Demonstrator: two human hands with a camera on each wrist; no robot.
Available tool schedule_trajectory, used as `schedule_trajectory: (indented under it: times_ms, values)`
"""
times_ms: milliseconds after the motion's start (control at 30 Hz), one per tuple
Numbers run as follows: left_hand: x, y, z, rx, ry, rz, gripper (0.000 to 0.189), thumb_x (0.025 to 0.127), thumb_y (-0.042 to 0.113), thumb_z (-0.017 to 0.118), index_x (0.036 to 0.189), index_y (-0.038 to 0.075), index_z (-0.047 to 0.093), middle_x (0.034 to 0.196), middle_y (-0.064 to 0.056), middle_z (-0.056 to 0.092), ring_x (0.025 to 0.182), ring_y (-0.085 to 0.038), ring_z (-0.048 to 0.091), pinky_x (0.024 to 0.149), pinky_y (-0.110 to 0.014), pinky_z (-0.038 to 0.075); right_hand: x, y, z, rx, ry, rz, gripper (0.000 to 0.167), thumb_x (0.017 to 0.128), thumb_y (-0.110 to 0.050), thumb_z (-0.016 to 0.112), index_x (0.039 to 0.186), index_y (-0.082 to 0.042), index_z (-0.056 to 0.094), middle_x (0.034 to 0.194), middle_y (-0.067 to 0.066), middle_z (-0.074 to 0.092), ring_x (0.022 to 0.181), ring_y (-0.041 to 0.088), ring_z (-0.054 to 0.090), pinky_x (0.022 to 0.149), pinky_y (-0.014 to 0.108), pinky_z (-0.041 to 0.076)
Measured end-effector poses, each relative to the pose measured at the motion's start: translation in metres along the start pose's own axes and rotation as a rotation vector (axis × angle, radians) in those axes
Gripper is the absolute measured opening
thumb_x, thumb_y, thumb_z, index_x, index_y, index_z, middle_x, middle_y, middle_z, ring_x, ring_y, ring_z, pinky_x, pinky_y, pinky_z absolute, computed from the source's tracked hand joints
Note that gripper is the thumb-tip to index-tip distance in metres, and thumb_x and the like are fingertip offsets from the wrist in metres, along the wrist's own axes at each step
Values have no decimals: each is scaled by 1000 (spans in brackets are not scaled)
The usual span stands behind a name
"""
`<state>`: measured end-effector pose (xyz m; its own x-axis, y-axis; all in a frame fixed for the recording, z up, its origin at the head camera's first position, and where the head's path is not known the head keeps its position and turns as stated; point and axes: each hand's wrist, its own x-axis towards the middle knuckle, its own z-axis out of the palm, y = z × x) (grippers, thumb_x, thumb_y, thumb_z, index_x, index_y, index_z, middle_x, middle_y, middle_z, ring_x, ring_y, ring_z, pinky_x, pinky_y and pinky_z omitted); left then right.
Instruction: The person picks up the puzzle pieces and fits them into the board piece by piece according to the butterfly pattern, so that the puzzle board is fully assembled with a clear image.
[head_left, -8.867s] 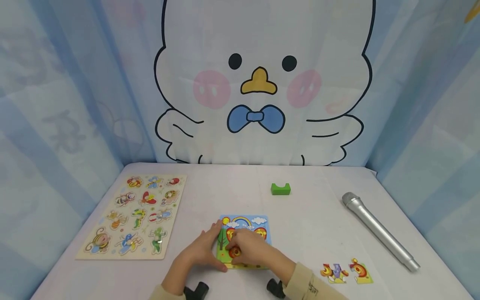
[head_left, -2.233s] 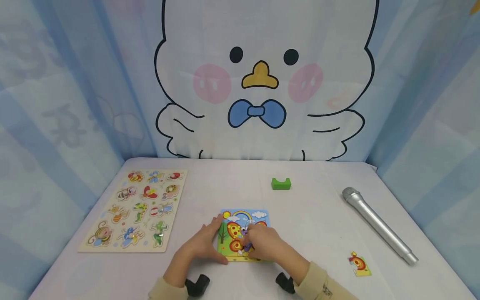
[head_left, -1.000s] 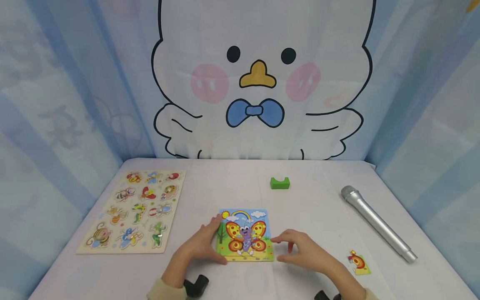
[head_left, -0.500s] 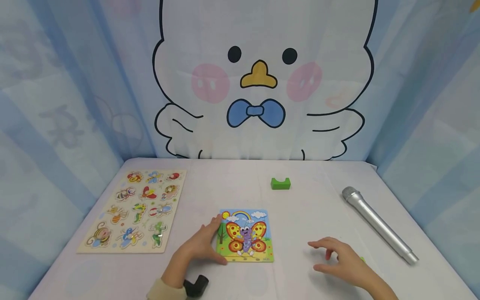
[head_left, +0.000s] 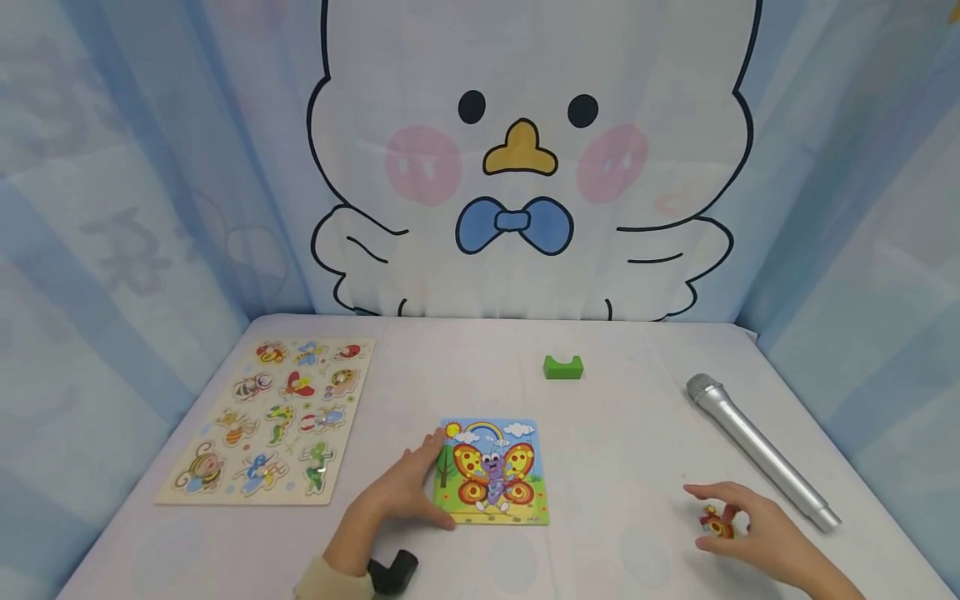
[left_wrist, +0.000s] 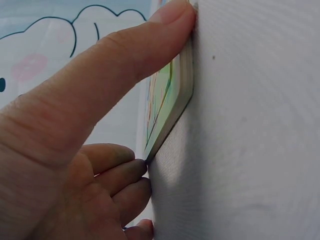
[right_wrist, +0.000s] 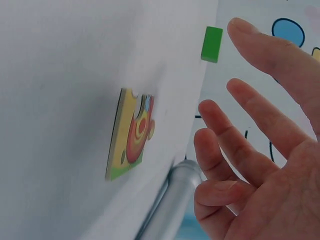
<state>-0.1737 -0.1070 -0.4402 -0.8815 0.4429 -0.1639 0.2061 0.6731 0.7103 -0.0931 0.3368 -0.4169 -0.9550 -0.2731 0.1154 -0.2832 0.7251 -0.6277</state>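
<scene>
A square butterfly puzzle (head_left: 492,472) lies flat in the table's middle, with a sun, rainbow and tree on it. Along its left side rests my left hand (head_left: 397,487), thumb at the lower corner and fingers by the left edge. In the left wrist view the thumb (left_wrist: 125,52) lies against the puzzle's edge. A loose puzzle piece (right_wrist: 132,135) with a red-and-yellow ringed wing is on the cloth at the right. My right hand (head_left: 765,529) hovers around this piece, thumb and fingers spread; the right wrist view shows the hand apart from it.
At the left lies a wooden peg board (head_left: 232,498) of insect figures. A green notched block (head_left: 563,367) stands at the back, and a silver microphone (head_left: 761,450) lies slanted beyond my right hand. A printed curtain (head_left: 517,275) rises behind the white-covered table.
My right hand has left the puzzle and moved right to the loose piece. Of two pieces there earlier, one went from the right to the puzzle. My left hand stays put.
</scene>
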Motion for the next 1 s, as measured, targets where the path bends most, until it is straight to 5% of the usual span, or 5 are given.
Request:
schedule_trajectory:
  times_ms: [133, 400, 700, 867, 1000]
  values:
    - [0, 1, 0, -3, -5, -9, 119, 54, 29, 88, 144, -2, 17, 148, -21, 18, 136, -34, 15, 111, -50, 9, -5, 13, -8, 0, -49, 56, 52, 70, -21, 78, 117, -9, 60, 104, -24, 53, 68, 7, 42, 40, 21, 31]
    - [0, 3, 0, -6, -4, -19, 118, 54, 28, 88, 144, -2, 17, 148, -21, 18, 136, -34, 15, 111, -50, 9, -6, 26, -15, -134, -208, 251, 71, 61, -28, 82, 120, 1, 56, 109, 10, 57, 78, 11, 41, 58, 21, 37]
    - [0, 0, 1, 6, -1, -13, 118, 54, 29, 88, 144, -3, 17, 148, -21, 18, 136, -34, 15, 111, -50, 9, -1, 35, -15, -175, -240, 204, 67, 56, -11, 83, 117, 1, 57, 101, 4, 56, 77, 10, 44, 61, 21, 43]
    - [1, -1, 0, 7, -1, -18, 118, 55, 30, 88, 144, -2, 17, 148, -20, 18, 137, -33, 14, 111, -50, 9, 0, 39, -16, -198, -221, 107, 60, 56, -9, 82, 111, 3, 59, 91, -1, 55, 71, 1, 40, 58, 20, 41]
    - [1, -2, 1, 3, -3, -21, 118, 54, 29, 88, 144, -1, 17, 149, -20, 17, 137, -33, 14, 111, -51, 9, 2, 38, -16, -202, -220, 133, 58, 56, -10, 82, 110, 0, 62, 89, -3, 54, 71, 2, 39, 57, 20, 40]
